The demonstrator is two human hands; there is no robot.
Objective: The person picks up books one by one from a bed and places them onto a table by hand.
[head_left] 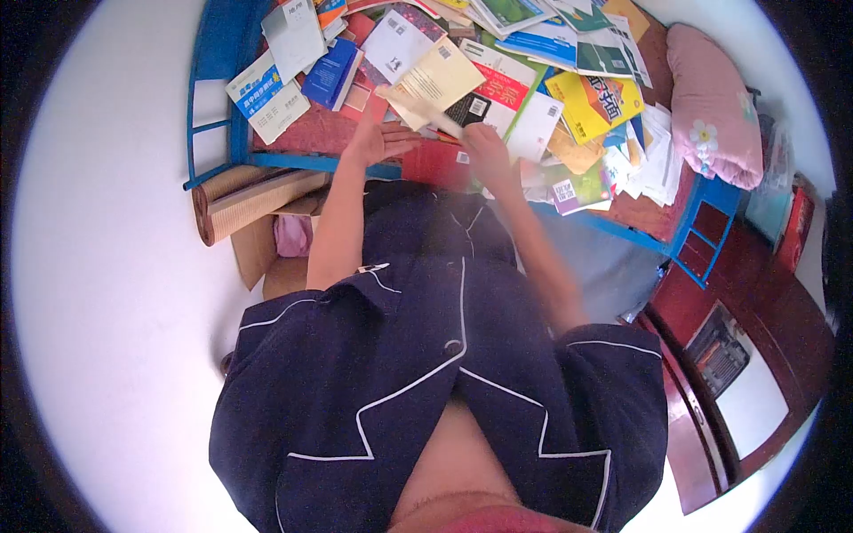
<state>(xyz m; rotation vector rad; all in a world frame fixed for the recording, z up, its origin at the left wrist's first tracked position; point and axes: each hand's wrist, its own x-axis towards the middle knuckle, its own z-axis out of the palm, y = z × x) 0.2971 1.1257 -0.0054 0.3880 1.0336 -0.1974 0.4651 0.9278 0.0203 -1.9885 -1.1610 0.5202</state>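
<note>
Left hand (384,142) is held open, palm showing and fingers spread towards the right, over the front edge of the blue-framed bed (284,162); whether its thumb touches anything is unclear. Near the bed's front left corner lies a white-and-blue book (268,98), with a dark blue book (332,73) just to its right and a grey-white book (294,37) behind.

Between the hands, slightly beyond them, is a cream book (442,78), tilted, its barcode side showing. A thin pale item (426,110) crosses its near side — blurred, so I cannot tell whether it belongs to that book. The right hand (487,149), also blurred, has its fingers closed on the right end of this item.

Farther right are a yellow book (593,105) and, near the front edge, a green-and-purple book (580,190). Loose white papers (656,158) lie beside them, and a pink floral bundle (713,107) sits at the right end.
</note>
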